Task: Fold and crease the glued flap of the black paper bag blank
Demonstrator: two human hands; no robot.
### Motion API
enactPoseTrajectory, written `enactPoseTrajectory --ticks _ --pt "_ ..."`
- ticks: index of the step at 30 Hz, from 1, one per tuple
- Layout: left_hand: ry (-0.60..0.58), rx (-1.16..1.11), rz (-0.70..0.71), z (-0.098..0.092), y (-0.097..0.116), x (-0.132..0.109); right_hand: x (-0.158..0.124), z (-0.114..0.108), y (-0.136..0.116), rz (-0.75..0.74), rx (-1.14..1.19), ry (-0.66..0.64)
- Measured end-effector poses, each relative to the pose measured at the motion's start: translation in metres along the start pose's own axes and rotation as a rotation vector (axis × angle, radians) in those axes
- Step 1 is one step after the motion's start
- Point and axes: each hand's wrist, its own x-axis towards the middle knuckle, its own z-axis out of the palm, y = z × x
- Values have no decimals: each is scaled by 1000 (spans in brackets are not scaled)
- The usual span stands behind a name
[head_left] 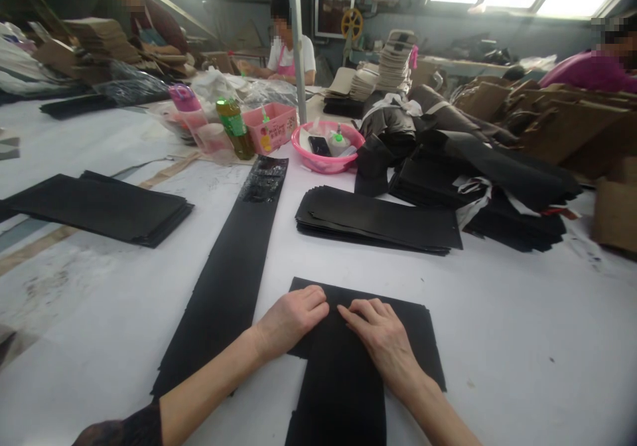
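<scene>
A black strip (343, 393) runs up from the front edge of the view and overlaps a wider black panel (418, 340) lying crosswise on the white table. My left hand (298, 310) is closed at the upper left of the strip, its fingers bent and pressed together. On the opposite side, my right hand (378, 326) has curled fingers, with its tips on the strip's upper right part. The two hands almost meet. What lies under the fingertips is hidden. Left of my left forearm is a long black stack of strips (223, 267) with a shiny, wet-looking far end.
Black panel stacks lie behind my hands (373, 220) and at left (99, 204). Farther back are a pink basin (323, 164) holding a phone, a pink basket (279, 127), a bottle (233, 127) and a metal pole (298, 48). Dark bundles (478, 180) fill the right. Several people sit beyond.
</scene>
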Motion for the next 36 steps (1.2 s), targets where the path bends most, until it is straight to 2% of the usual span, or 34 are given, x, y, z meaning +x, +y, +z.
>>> enactPoseTrajectory --ticks 7,18,26,32,36 --pt "-50 46 21 2 2 -1 -1 -3 -1 -62 -93 -48" --pt "-32 194 80 7 7 -1 0 0 -4 -97 -193 -22" --pt "-23 110 -37 4 6 -10 0 -1 -4 -105 -215 -19" --pt "-14 305 36 4 19 -5 3 -4 -7 -98 -207 -3" --pt "-34 320 12 7 22 -5 -1 -6 -5 -93 -188 12"
